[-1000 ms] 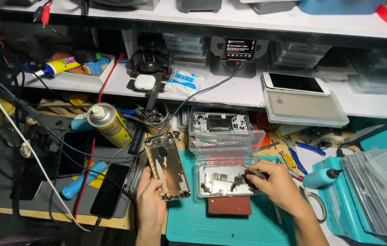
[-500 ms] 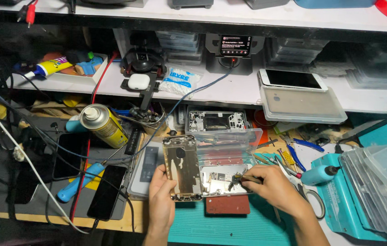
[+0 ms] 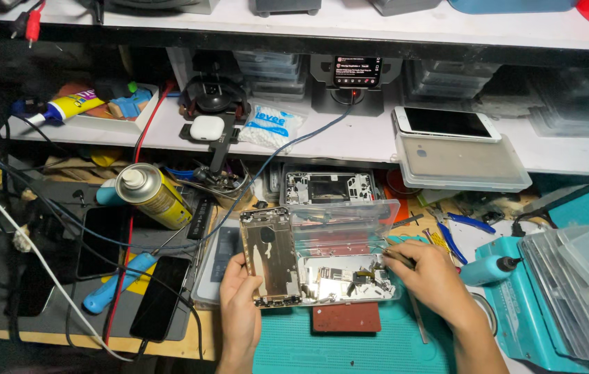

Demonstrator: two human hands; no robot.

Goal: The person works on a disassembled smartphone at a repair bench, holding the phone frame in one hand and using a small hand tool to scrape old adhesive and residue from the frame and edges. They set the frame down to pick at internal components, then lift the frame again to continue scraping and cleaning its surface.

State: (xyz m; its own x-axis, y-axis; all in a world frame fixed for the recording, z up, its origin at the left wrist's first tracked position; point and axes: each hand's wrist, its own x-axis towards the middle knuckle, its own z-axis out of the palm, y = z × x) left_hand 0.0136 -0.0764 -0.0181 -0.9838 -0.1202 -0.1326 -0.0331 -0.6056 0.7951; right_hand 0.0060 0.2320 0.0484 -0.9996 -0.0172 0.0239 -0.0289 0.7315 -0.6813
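Left hand (image 3: pixel 239 305) grips a stripped phone frame (image 3: pixel 270 255) at the worktop's front edge — right hand (image 3: pixel 433 277) pinches tweezers (image 3: pixel 399 257) in the clear parts box (image 3: pixel 350 277), sorting unfinished.

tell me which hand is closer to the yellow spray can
Left. The left hand holds the phone housing just right of the yellow spray can. The right hand is farther right, past the clear parts box.

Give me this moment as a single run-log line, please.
left hand: holds phone frame | right hand: tweezers in parts box | surface: green mat
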